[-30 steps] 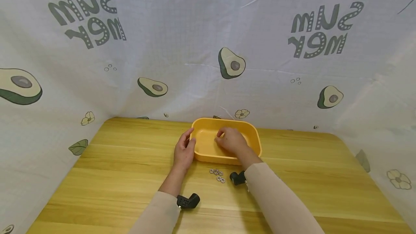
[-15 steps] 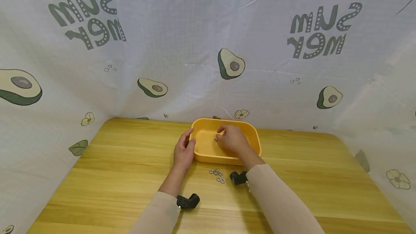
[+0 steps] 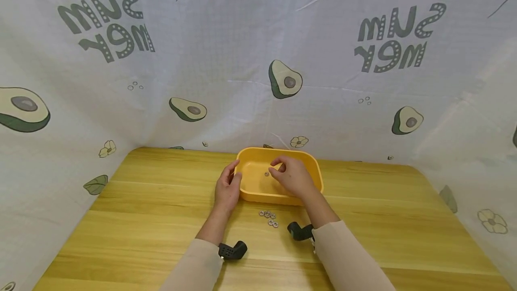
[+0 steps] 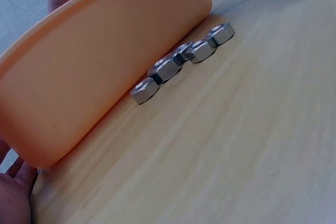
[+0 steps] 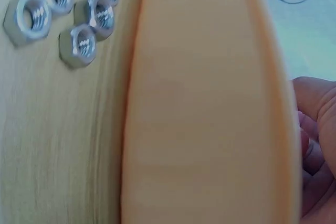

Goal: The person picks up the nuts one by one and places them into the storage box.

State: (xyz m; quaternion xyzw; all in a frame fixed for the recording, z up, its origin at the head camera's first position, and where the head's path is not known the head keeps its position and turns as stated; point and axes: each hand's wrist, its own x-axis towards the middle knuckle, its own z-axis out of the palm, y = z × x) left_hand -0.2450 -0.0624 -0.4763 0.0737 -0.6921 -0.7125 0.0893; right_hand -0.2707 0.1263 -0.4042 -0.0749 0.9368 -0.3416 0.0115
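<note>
Since a second ago, the right hand (image 3: 292, 177) has drawn back a little from the nut (image 3: 266, 174), which now shows uncovered on the floor of the yellow tray (image 3: 257, 185). Its thumb and index finger curve towards each other with a narrow gap between the tips, apart from the nut and holding nothing visible. The left hand (image 3: 228, 191) has stayed at the tray's left end, fingers and thumb spread against the outside of the wall. On the desk (image 3: 161, 219), just in front of the tray, sit five more nuts (image 3: 267, 214): a row of three, with a touching pair nearer the person. Black cameras (image 3: 233, 251) jut inward at both wrists, beside pale sleeves (image 3: 347, 250). Behind the desk hangs white cloth (image 3: 226, 35) printed with avocados.
</note>
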